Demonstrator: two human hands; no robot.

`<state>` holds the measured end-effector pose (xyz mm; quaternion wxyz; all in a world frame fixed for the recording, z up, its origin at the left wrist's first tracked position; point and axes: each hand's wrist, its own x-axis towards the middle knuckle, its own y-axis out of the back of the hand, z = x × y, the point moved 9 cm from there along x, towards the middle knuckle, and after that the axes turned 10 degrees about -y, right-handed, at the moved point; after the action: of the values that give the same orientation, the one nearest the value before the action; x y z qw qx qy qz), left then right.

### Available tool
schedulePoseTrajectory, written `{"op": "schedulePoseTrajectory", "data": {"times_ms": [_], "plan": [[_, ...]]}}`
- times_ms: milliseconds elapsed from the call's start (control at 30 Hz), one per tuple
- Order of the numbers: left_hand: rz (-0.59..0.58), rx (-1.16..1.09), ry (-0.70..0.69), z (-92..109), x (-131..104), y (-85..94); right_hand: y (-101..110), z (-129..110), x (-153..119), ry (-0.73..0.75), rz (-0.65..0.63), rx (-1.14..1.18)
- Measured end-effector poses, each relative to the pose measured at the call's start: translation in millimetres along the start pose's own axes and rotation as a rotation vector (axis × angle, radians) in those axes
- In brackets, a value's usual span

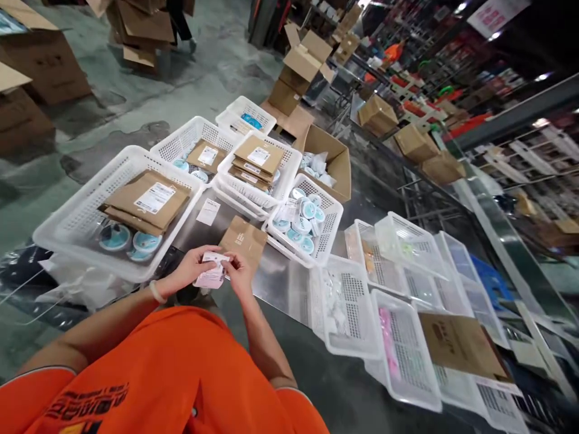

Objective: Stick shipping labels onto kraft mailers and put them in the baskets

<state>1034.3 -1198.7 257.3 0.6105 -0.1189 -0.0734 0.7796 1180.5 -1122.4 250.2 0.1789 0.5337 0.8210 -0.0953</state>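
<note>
Between my two hands, in front of my body, is a small printed label sheet (211, 272), white above and pinkish below. My left hand (195, 266) pinches its left side, and my right hand (237, 271) grips its upper right corner. Just beyond the right hand a flat brown cardboard mailer (244, 240) lies on the metal table (277, 288). Another white label (208, 211) rests on the table farther back. To the left stands a white perforated basket (67, 224) with labelled brown mailers (131, 196) and round blue-lidded containers (114, 237) in it.
More white baskets (326, 256) of round containers and mailers stand behind the table's front. On the right are several clear baskets (350, 343), one with a brown mailer (461, 346) across it. An open carton (341, 166) stands at the back; large boxes (49, 66) sit on the floor.
</note>
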Motion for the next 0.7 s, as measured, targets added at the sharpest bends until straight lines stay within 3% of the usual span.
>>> {"op": "schedulePoseTrajectory", "data": {"times_ms": [200, 300, 467, 567, 700], "plan": [[0.005, 0.187, 0.081, -17, -1, -6.8, 23, 15, -22, 0.046, 0.125, -0.092], [0.013, 0.243, 0.107, -25, -5, -11.8, 31, 20, -40, 0.153, 0.238, -0.199], [-0.059, 0.123, 0.256, -58, -15, -27.6, 48, 12, -57, 0.356, 0.347, -0.3], [-0.165, 0.023, 0.404, -87, -26, -40.1, 76, -2, -27, 0.32, 0.414, -0.285], [-0.174, -0.004, 0.488, -114, -31, -46.4, 114, -27, 49, 0.181, 0.502, -0.298]]}}
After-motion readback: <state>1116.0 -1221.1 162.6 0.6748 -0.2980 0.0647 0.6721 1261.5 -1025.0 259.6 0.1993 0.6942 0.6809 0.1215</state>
